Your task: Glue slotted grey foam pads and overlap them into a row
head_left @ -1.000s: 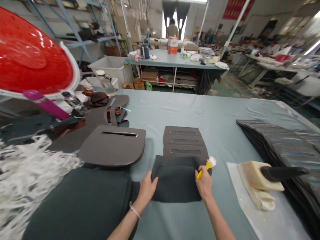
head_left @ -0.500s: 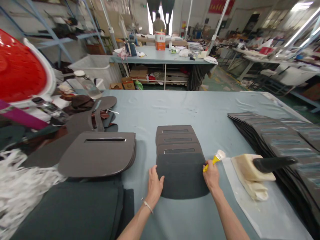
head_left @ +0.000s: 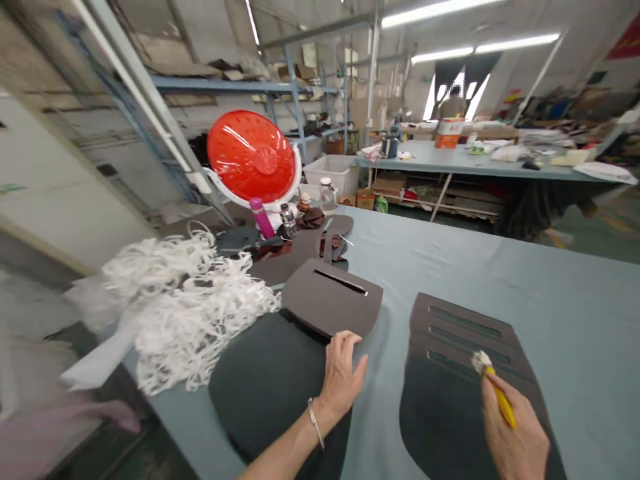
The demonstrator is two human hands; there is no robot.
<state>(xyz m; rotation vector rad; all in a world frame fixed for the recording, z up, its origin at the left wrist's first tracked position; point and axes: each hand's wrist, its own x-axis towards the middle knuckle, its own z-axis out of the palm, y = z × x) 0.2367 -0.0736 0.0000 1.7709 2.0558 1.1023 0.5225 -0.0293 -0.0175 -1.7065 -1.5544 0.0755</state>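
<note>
My right hand (head_left: pixel 517 427) grips a yellow-handled brush (head_left: pixel 500 397), its whitish bristles over the overlapped panels. Those grey slotted panels (head_left: pixel 467 327) lie staggered on the table, with a dark panel (head_left: pixel 445 413) nearest me. My left hand (head_left: pixel 344 367), a bracelet on its wrist, is at the front edge of a stack of grey panels (head_left: pixel 330 300) with one long slot on top. Its fingers are spread and curved; whether they touch the edge I cannot tell. Below that stack lies a pile of dark rounded panels (head_left: pixel 270 387), partly behind my left forearm.
White cord-like strips (head_left: pixel 200 313) are heaped at the left. Behind them stand a purple bottle (head_left: pixel 261 217), a clear jar (head_left: pixel 327 195) and a red fan-like round object (head_left: pixel 253 157). A second table (head_left: pixel 425 157) stands farther back, bearing an orange-and-white can (head_left: pixel 449 133).
The view has swung left. My left hand has gone from the dark panel's side to the grey stack. My right hand has lifted the brush over the slotted panels.
</note>
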